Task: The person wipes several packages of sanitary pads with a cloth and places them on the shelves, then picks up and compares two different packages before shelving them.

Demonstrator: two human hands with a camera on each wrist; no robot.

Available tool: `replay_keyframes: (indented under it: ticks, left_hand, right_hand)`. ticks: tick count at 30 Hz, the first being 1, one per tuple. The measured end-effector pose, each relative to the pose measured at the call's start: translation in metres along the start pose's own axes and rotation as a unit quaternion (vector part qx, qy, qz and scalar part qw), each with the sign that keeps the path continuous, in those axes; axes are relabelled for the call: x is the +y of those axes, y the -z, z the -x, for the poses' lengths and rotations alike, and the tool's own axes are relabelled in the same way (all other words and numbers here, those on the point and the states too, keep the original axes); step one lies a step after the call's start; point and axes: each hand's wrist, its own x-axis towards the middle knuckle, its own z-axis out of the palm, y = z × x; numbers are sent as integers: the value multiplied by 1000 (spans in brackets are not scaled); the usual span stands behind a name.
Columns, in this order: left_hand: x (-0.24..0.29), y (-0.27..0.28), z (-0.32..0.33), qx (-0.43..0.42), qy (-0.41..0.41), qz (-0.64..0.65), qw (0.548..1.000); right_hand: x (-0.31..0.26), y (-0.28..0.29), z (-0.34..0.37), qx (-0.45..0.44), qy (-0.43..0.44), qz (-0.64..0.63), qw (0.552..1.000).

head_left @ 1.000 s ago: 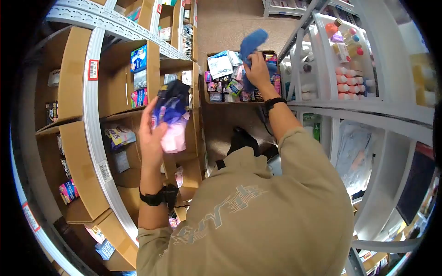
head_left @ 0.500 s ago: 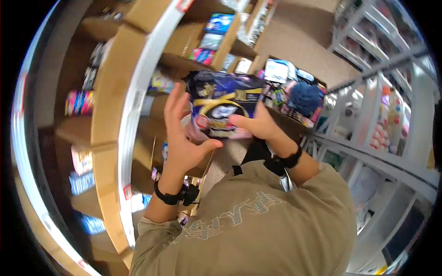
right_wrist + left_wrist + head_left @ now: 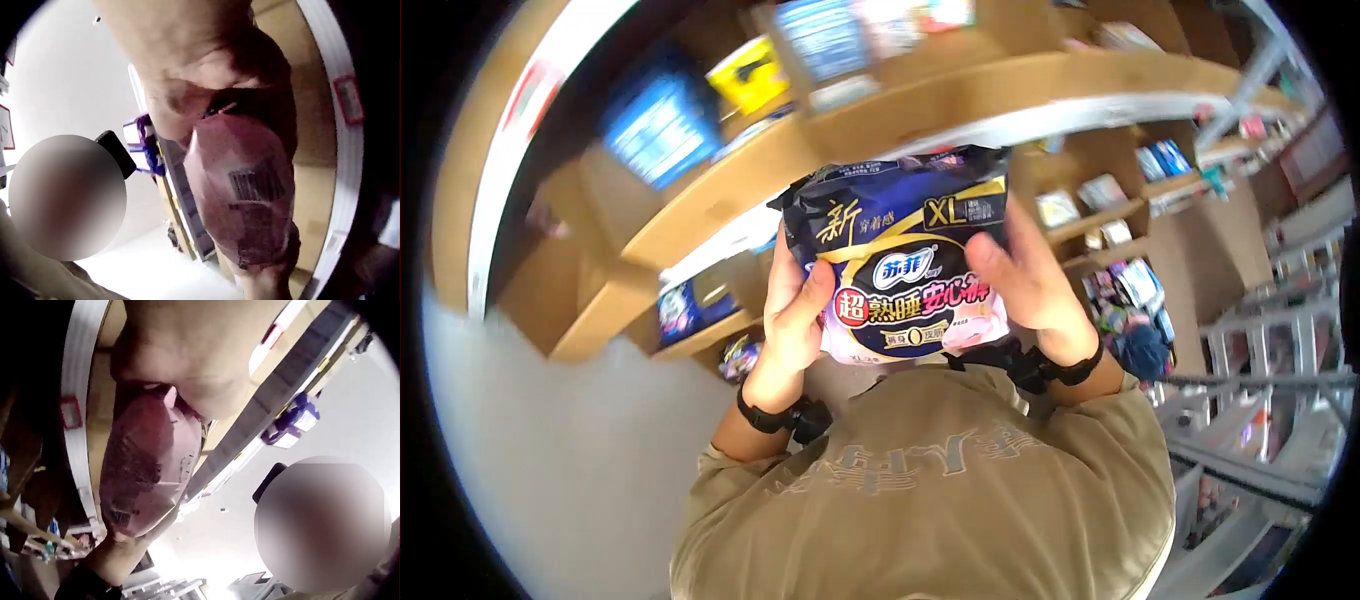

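Both hands hold a dark blue and pink pack of sanitary pants in front of the chest in the head view. Its printed front, marked XL, faces up. My left hand grips the left side, thumb on the front and fingers behind. On the opposite side my right hand grips it the same way, its thumb pressing the front near the edge. The wrist views show the pack's pink end, with a printed barcode, between the two hands.
Cardboard shelf boxes curve across the top, holding a yellow pack and blue packs. A floor box at right holds mixed small packs and a dark blue cloth. Grey metal shelving stands at the right.
The right hand has let go of the blue cloth over the floor box and taken hold of the pack. The pack is now between both hands, front up, and the view has turned toward the shelf boxes.
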Motion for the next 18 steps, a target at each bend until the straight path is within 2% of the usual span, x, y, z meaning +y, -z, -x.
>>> replay_keyframes:
  ticks: [2, 4, 5, 6, 7, 8, 9, 10, 12, 14, 16, 18]
  left_hand:
    - [24, 39, 33, 36, -33, -13, 999]
    - [57, 96, 76, 88, -56, 2, 995]
    - [70, 122, 96, 103, -66, -32, 992]
    - [81, 148, 112, 117, -71, -65, 988]
    - [88, 173, 124, 137, -122, -112, 977]
    - [100, 190, 135, 188, -136, -85, 969]
    - [97, 145, 127, 224, -172, -133, 950]
    - [116, 199, 145, 252, -218, -147, 931]
    - [132, 213, 152, 271, -282, -163, 906]
    - [146, 217, 162, 328, -281, -197, 880]
    - [152, 215, 163, 335, -291, -183, 877]
    - [161, 232, 179, 355, -256, -162, 884]
  right_hand:
    - [7, -54, -22, -13, 15, -86, 996]
    - [25, -134, -50, -35, 73, 103, 991]
    - [38, -174, -62, -58, 59, 34, 996]
    - [50, -210, -73, -84, 57, 30, 994]
    - [58, -244, -83, -92, 69, 48, 992]
    - [66, -276, -94, -99, 84, 67, 989]
    - [44, -247, -88, -109, 90, 75, 987]
    - [65, -311, -108, -130, 117, 80, 981]
    - [72, -341, -124, -165, 121, 85, 975]
    - [69, -360, -133, -177, 84, 115, 974]
    - [75, -371, -141, -193, 94, 53, 975]
    - [78, -392, -145, -197, 105, 85, 971]
